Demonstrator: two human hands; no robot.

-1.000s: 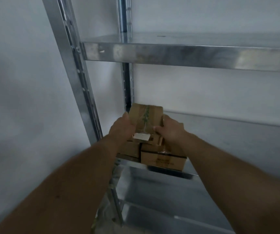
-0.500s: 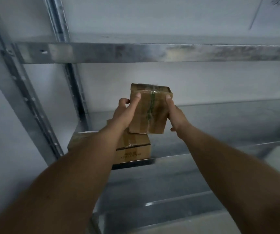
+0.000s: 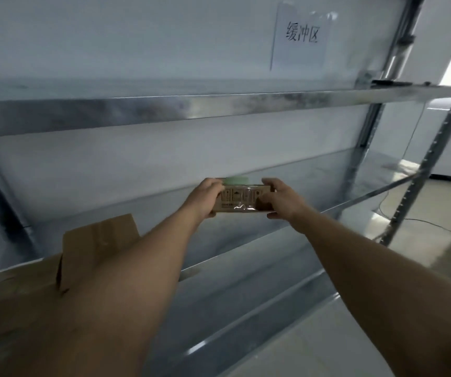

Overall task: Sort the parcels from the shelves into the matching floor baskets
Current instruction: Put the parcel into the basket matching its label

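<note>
I hold a small brown cardboard parcel [image 3: 242,199] in the air in front of the metal shelving. Printed handling symbols on one side face me, and green tape shows along its top edge. My left hand [image 3: 205,195] grips its left end and my right hand [image 3: 280,197] grips its right end, fingers curled round the box. More brown cardboard parcels [image 3: 64,257] stay on the middle shelf [image 3: 246,232] at lower left, partly behind my left forearm. No floor basket is in view.
The upper shelf's steel edge [image 3: 219,104] runs across above my hands. A paper sign with characters [image 3: 300,36] hangs on the wall at top right. Perforated uprights [image 3: 436,148] stand at the right, with pale floor and a thin cable beyond. A lower shelf [image 3: 246,317] lies below.
The parcel has come off the stack and turned so a narrow printed side faces me. My view has swung right along the shelving, leaving the remaining parcels at lower left.
</note>
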